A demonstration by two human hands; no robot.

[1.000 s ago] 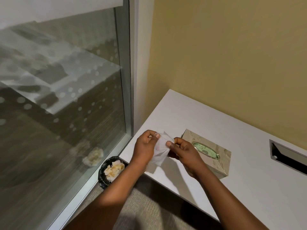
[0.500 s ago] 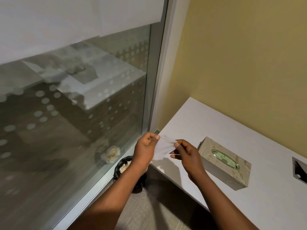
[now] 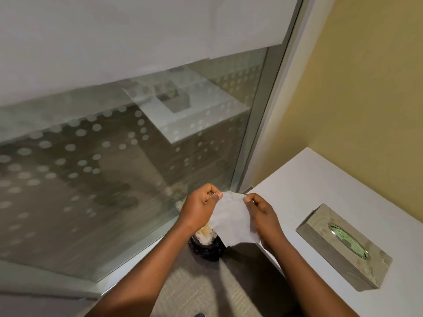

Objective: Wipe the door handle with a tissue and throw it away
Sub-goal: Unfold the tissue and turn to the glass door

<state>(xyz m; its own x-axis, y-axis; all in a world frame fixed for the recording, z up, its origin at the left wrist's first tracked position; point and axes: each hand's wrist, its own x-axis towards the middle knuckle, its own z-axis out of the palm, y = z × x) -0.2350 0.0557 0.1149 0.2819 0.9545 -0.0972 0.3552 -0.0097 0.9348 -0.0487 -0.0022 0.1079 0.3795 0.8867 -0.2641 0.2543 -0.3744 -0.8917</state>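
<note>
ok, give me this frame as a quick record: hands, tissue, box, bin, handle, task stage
left hand: pinching the tissue's top left corner
right hand: pinching the top right corner
tissue: white, spread open between both hands, hanging over the bin
tissue box: on the white table, right of the hands, untouched
bin: dark, on the floor by the glass panel, already holds crumpled tissue
door handle: not in view
task stage: tissue in grip, wiping not yet visible
</note>
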